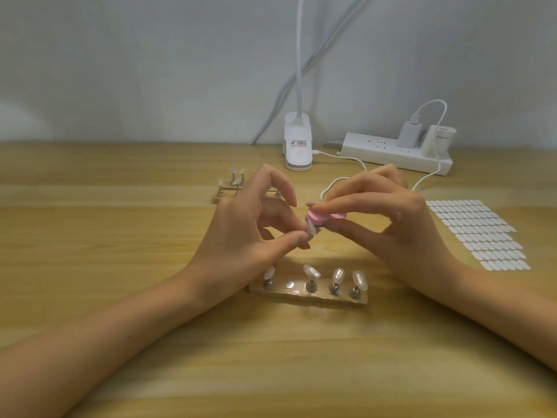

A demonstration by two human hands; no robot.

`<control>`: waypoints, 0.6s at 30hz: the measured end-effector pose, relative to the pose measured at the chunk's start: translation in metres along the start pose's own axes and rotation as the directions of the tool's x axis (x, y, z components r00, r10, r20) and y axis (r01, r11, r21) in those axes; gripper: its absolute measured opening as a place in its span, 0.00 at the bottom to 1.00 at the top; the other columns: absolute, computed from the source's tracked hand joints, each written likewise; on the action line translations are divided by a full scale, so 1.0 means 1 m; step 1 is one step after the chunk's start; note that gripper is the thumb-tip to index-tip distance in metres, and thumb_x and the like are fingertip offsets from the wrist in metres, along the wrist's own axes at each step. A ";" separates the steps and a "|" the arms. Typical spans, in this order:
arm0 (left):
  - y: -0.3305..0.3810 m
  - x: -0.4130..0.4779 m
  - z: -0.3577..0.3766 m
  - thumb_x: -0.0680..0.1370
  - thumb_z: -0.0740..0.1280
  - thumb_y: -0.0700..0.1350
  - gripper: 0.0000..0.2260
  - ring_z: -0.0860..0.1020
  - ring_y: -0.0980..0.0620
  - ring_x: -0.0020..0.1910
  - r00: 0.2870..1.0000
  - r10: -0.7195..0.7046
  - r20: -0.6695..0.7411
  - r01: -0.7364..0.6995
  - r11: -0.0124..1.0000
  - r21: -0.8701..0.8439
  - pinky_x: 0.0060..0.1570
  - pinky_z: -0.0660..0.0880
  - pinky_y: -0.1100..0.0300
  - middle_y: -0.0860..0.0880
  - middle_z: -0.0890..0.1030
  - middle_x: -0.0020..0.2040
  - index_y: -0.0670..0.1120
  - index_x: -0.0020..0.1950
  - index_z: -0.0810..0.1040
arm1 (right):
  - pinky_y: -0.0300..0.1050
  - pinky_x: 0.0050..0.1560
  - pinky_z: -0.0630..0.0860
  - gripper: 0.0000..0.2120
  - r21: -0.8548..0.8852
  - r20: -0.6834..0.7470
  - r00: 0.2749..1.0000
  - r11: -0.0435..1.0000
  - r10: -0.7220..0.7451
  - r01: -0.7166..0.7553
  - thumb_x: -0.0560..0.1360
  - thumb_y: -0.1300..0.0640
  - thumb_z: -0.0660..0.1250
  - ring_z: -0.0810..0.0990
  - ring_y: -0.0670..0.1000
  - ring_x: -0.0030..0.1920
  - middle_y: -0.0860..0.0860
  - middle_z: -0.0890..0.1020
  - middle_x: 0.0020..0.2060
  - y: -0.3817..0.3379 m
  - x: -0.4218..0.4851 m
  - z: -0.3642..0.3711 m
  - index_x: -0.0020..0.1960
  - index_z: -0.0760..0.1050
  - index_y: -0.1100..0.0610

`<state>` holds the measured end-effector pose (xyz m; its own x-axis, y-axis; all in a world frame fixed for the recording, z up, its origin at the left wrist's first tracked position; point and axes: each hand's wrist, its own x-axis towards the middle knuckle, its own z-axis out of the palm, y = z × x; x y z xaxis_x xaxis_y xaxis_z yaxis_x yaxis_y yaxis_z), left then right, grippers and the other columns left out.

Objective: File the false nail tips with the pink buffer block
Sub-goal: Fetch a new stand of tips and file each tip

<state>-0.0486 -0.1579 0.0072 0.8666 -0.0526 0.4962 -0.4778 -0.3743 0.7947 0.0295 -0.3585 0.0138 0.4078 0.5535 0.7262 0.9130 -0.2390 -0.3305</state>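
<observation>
Matt wooden table [120, 297], glossy nail tips [338, 275]

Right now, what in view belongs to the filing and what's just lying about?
Job: left hand pinching a nail tip; right hand holding the pink buffer block; near stand and far stand of tips.
Lying about: clip lamp, power strip, adhesive tab sheet.

Fingers of the right hand [404, 233] cover most of the pink buffer block [407, 219]; only its left end and a sliver show. The nail tip [401, 229] is partly hidden by the pinching thumb and finger of the left hand [241, 224], which also blocks the middle of the far stand [220, 199]. The lamp neck [300, 55] runs off the top edge. The label [298, 143] on the lamp's base is too small to read.
</observation>
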 end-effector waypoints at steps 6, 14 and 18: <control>-0.001 0.001 0.000 0.74 0.76 0.37 0.17 0.87 0.50 0.41 1.000 -0.014 -0.012 0.014 0.999 -0.031 0.29 0.77 0.57 0.50 0.87 0.40 0.49 0.52 0.69 | 0.43 0.51 0.70 0.11 0.084 -0.038 0.990 0.988 0.133 -0.129 0.74 0.49 0.71 0.78 0.44 0.53 0.42 0.83 0.50 0.004 0.000 -0.003 0.55 0.81 0.47; -0.002 0.003 -0.001 0.72 0.77 0.35 0.23 0.87 0.47 0.41 0.995 -0.095 -0.030 0.091 0.989 -0.116 0.27 0.76 0.62 0.48 0.86 0.44 0.50 0.59 0.71 | 0.43 0.42 0.74 0.12 0.136 0.045 0.995 0.986 0.089 -0.094 0.74 0.52 0.71 0.80 0.50 0.47 0.48 0.83 0.49 -0.001 -0.005 0.000 0.56 0.83 0.54; 0.000 0.002 -0.002 0.71 0.79 0.39 0.22 0.86 0.51 0.40 0.996 -0.066 -0.063 0.064 0.997 -0.039 0.27 0.77 0.61 0.50 0.86 0.39 0.48 0.58 0.72 | 0.43 0.44 0.75 0.09 0.065 0.059 0.998 0.998 0.013 -0.017 0.74 0.55 0.72 0.80 0.53 0.49 0.51 0.82 0.48 -0.004 -0.005 0.001 0.53 0.84 0.57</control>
<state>-0.0471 -0.1565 0.0086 0.8854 0.0309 0.4637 -0.4268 -0.3406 0.8377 0.0235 -0.3593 0.0114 0.4185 0.5961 0.6852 0.9035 -0.1964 -0.3810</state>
